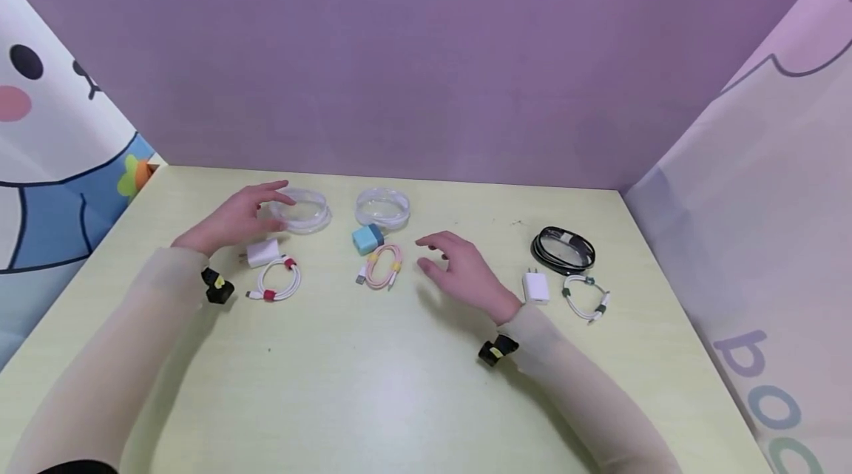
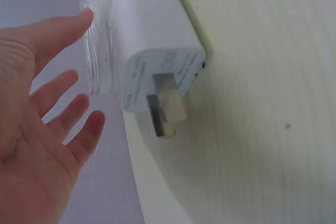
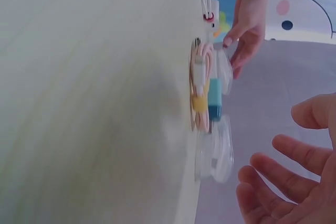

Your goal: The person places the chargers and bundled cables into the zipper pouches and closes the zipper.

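My left hand [image 1: 233, 219] reaches to the left side of a clear, round, ring-like plastic piece [image 1: 316, 224]. Its fingers are spread and loosely bent; whether they touch the plastic I cannot tell. Just below that hand lies a white charger plug [image 1: 263, 253], whose metal prongs [image 2: 170, 106] show large in the left wrist view. A white coiled cable [image 1: 295, 287] with red ties lies beside it. My right hand [image 1: 469, 274], fingers relaxed and holding nothing, hovers right of a pink coiled cable [image 1: 373, 276] with yellow ties. Behind that cable sits a blue charger plug [image 1: 366, 239].
A second clear ring-like piece [image 1: 393, 222] stands behind the blue plug. Farther right lie a black coiled cable [image 1: 541, 256], a white plug [image 1: 535, 288] and a white cable [image 1: 568, 296] with dark green ties. A purple backdrop [image 1: 399, 60] rises behind the table [image 1: 373, 393].
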